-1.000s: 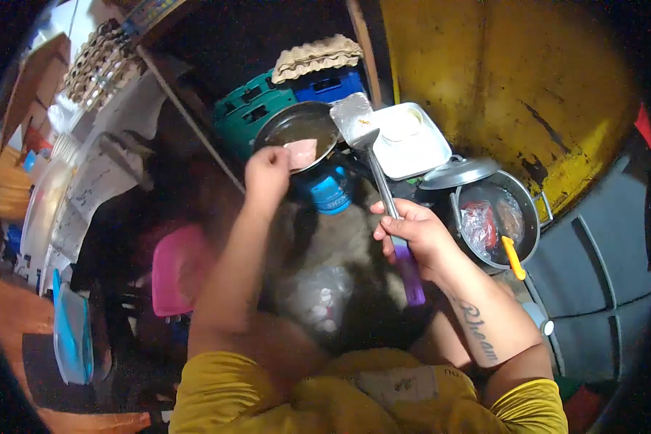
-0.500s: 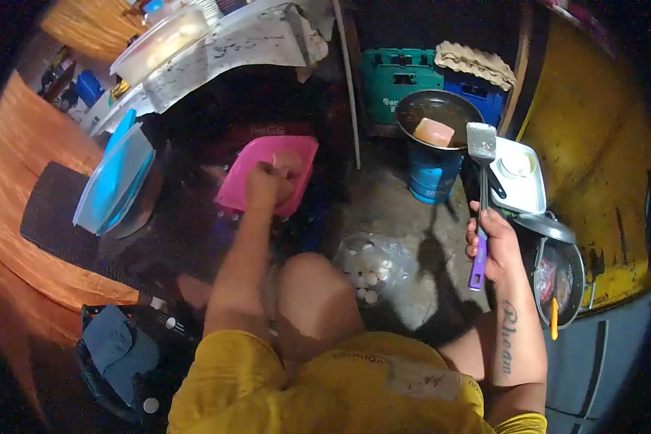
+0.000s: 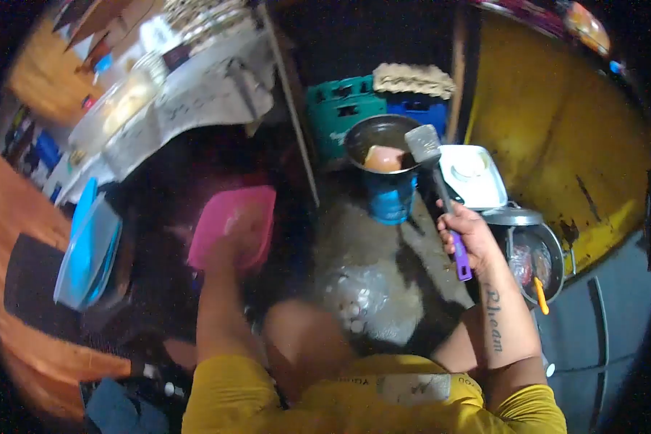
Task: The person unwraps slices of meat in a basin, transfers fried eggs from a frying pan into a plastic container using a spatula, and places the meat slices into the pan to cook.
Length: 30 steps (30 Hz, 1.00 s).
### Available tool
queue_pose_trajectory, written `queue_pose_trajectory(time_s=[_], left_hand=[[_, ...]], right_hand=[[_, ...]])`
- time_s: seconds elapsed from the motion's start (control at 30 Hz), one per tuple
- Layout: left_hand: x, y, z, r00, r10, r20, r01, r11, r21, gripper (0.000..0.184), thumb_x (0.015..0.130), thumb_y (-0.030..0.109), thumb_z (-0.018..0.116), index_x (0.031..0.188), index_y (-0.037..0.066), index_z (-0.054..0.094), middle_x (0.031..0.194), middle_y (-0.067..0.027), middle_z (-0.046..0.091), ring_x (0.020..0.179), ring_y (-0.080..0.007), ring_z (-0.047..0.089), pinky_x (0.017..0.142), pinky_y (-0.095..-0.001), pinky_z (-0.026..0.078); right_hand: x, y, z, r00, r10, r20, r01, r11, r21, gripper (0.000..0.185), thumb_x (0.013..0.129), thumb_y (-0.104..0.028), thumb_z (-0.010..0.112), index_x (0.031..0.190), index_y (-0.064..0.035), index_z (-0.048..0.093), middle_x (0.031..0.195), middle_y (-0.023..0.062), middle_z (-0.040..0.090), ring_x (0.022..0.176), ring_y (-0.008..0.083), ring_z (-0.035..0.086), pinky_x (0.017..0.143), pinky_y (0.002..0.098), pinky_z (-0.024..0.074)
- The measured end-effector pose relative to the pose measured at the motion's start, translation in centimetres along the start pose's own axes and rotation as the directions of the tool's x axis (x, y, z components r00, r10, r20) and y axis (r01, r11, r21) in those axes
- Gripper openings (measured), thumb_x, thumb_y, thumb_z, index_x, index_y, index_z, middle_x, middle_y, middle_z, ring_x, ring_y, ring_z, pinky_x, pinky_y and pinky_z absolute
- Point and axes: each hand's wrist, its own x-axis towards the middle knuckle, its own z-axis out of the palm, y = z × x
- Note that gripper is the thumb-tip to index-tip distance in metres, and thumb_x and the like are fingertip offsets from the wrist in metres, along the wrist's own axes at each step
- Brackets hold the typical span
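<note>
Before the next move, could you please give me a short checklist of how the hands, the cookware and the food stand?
1. Right hand gripping the spatula: ok.
2. Pink slab inside the pan: ok.
3. Spatula blade apart from the pan: cannot tell; it overlaps the rim in view.
4. Left hand free of any object: cannot tell; blurred at the pink tub.
5. Pot covered by its lid: not ok; contents show.
</note>
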Motion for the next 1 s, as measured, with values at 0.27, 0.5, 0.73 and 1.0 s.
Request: queue_pose_trajectory(time_s=[0.27, 0.5, 0.73, 1.0], left_hand=[[-0.1, -0.3, 0.5, 0.999, -0.029, 0.019, 0.029, 0.999, 0.040, 0.034, 0.090, 0.026, 0.055, 0.108, -0.001, 0.065, 0.107, -0.0215, 0.068, 0.097, -0.0346, 0.067, 0.078, -0.0438, 0.053], [2.7, -3.6, 4.7, 0.994, -0.021, -0.104, 0.000, 0.980, -0.198, 0.043, 0.086, 0.040, 0.058, 0.101, 0.000, 0.066, 0.096, -0.0236, 0.067, 0.090, -0.0422, 0.065, 0.075, -0.0496, 0.052], [4.2, -5.4, 7.1, 0.972, 0.041, -0.231, -0.050, 0.998, -0.034, 0.045, 0.087, 0.040, 0.058, 0.098, -0.002, 0.065, 0.095, -0.0241, 0.067, 0.090, -0.0407, 0.065, 0.072, -0.0488, 0.052], [5.2, -5.6, 7.1, 0.952, 0.176, -0.249, -0.183, 0.983, -0.005, 0.042, 0.086, 0.036, 0.058, 0.099, -0.003, 0.064, 0.093, -0.0236, 0.066, 0.088, -0.0399, 0.065, 0.072, -0.0477, 0.051]], right_hand=[[-1.5, -0.2, -0.3, 0.999, -0.029, -0.029, 0.025, 0.993, -0.119, 0.041, 0.094, -0.008, 0.054, 0.132, -0.0059, 0.041, 0.078, 0.0044, 0.055, 0.052, 0.0091, 0.051, 0.041, 0.0225, 0.0455], [-1.5, 0.0, -0.5, 1.000, -0.024, -0.016, 0.020, 0.971, -0.237, 0.040, 0.094, -0.009, 0.055, 0.132, -0.0060, 0.042, 0.080, 0.0040, 0.055, 0.053, 0.0084, 0.052, 0.041, 0.0222, 0.0446], [1.6, -0.7, 0.9, 0.994, -0.102, -0.043, 0.078, 0.923, -0.377, 0.044, 0.088, -0.005, 0.057, 0.130, -0.0013, 0.045, 0.080, 0.0075, 0.059, 0.058, 0.0140, 0.059, 0.047, 0.0277, 0.0491], [6.3, -0.2, 1.9, 0.861, -0.508, 0.011, -0.114, -0.215, -0.970, 0.047, 0.087, -0.007, 0.048, 0.131, 0.0090, 0.042, 0.108, 0.0277, 0.058, 0.089, 0.0386, 0.067, 0.073, 0.0450, 0.0558]])
